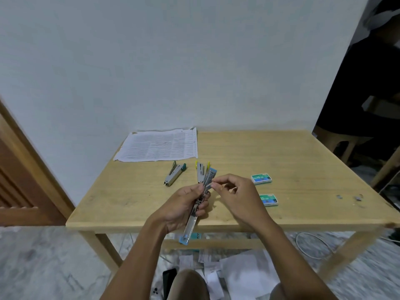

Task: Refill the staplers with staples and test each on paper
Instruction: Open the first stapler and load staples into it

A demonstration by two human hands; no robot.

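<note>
My left hand (184, 204) grips a light-blue stapler (192, 221) swung fully open, its long metal body slanting from the table's front edge up to the middle. My right hand (236, 193) pinches at the stapler's upper magazine end near its blue tip; whether staples sit between the fingertips is too small to tell. A green-tipped stapler (174, 173) lies on the wooden table (281, 161) to the left. A yellow-tipped stapler (201, 169) lies just behind the held one. Two green-blue staple boxes (261, 179) (269, 199) lie to the right. Printed paper sheets (159, 145) lie at the back left.
Small loose staple strips (358, 198) lie near the table's right edge. A wooden door (19, 169) stands at left, and a dark doorway with a stool (342, 139) at right. Scattered papers (242, 271), a phone (168, 280) and a white cable (311, 245) lie on the floor under the table.
</note>
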